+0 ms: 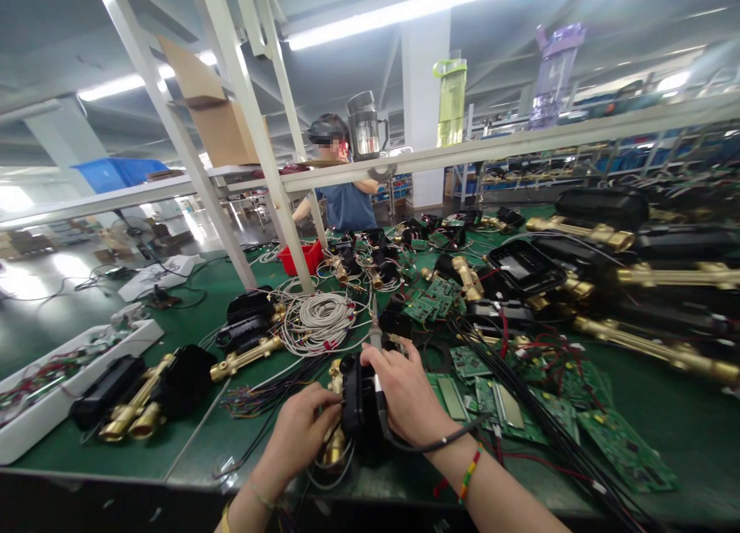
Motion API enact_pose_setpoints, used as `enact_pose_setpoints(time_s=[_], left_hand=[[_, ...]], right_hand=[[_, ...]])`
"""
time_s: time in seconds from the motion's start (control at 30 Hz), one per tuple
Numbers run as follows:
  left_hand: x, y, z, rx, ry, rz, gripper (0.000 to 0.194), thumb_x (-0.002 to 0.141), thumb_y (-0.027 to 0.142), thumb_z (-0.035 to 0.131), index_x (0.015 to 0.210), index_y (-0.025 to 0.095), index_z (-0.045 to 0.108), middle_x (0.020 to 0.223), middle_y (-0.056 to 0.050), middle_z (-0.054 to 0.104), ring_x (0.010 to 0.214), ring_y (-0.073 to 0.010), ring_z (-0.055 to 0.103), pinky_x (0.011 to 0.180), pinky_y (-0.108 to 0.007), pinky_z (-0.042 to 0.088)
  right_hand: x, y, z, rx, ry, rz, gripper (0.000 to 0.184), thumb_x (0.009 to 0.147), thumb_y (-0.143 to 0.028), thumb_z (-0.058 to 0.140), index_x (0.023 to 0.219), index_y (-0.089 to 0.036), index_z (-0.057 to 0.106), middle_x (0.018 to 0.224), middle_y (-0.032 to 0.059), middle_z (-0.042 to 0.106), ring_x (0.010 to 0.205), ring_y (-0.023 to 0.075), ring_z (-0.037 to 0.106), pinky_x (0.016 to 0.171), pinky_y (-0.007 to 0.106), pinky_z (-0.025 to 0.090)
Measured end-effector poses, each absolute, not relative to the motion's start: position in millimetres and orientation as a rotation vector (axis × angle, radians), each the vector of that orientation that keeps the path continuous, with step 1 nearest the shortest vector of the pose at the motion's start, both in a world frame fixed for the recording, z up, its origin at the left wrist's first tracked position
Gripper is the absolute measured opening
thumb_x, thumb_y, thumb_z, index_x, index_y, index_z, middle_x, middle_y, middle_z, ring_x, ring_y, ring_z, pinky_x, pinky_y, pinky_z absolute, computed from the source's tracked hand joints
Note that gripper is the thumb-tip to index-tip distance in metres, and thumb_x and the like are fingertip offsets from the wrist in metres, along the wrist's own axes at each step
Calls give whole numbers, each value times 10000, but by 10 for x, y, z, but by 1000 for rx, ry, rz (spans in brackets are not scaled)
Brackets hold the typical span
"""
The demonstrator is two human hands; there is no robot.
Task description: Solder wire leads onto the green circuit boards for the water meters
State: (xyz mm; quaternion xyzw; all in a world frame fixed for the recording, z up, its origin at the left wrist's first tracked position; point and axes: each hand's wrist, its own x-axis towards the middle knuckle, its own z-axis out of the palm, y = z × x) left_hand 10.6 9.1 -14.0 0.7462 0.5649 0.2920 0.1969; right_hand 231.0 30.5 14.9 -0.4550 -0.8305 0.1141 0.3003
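In front of me at the bench edge stands a brass pipe fitting [334, 446] with a black plastic housing [351, 398] on it. My left hand [304, 425] grips it from the left, fingers closed near where brass and housing meet; the fingertips are partly hidden. My right hand [405, 386] is closed around a soldering iron [375, 337], its metal tip pointing up and away from me. The iron's black cable [431, 445] loops under my right wrist. Part of the housing is hidden behind my right hand.
Green circuit boards [624, 448] and black cables [537, 417] lie to the right. Coiled grey cable [317, 321] sits ahead, near a red bin [301, 257]. More brass fittings [246, 358] lie about. A white tray [35, 436] is at left. A person [350, 205] is across the bench.
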Motion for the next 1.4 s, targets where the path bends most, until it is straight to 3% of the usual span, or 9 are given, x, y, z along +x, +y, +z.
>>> enact_pose_setpoints(time_s=[0.13,0.37,0.63,0.77,1.03,1.13,1.23,1.4], left_hand=[[155,186,-154,2105,1525,869,218,834,280,562,801,215,768,800,-50,703,774,-208,655,755,-311,483],[166,214,-223,2069,1490,938,229,833,295,568,807,202,776,783,-54,715,740,-205,643,749,-314,498],[157,219,-175,2084,1489,913,214,827,304,567,798,214,759,810,-59,740,786,-222,670,792,-337,518],[128,202,-154,2123,1498,875,193,809,304,585,817,226,761,817,-50,749,811,-228,680,793,-340,523],[-10,207,-60,2173,1597,1021,279,881,447,598,861,231,773,811,-43,769,752,-231,708,705,-342,561],[181,160,24,2233,1611,1189,322,951,459,555,958,215,764,943,-84,763,894,-260,703,837,-402,564],[601,82,64,2372,1450,1220,278,1003,406,543,1066,251,765,1066,-72,748,1013,-244,687,929,-390,542],[1196,77,50,2538,1205,1121,260,1009,222,495,988,231,754,959,-53,732,876,-216,672,790,-336,534]], right_hand=[[2338,289,100,-1149,-2163,240,380,755,-59,554,1092,-231,595,1015,50,693,1031,264,569,1163,497,251],[2396,179,76,-1070,-2139,177,301,798,-60,550,1034,-245,573,900,11,627,955,235,515,1178,474,223],[2341,188,56,-1021,-2161,173,377,710,-25,571,1015,-246,574,867,6,624,909,236,499,1109,472,308],[2464,184,68,-1021,-2050,143,337,763,-23,544,1021,-240,557,892,21,623,918,240,506,1085,469,336],[2931,26,27,-1109,-1814,84,210,899,-47,487,999,-228,528,873,33,600,853,224,566,788,355,485],[2964,-49,2,-1118,-1766,84,187,916,-64,519,1001,-230,536,872,26,606,844,209,592,762,327,503],[2948,-101,0,-1103,-1739,86,171,933,-78,529,999,-236,533,887,24,612,854,205,605,769,321,503],[2956,-161,25,-1065,-1720,84,165,957,-91,531,998,-250,524,906,15,611,865,198,603,780,308,499]])
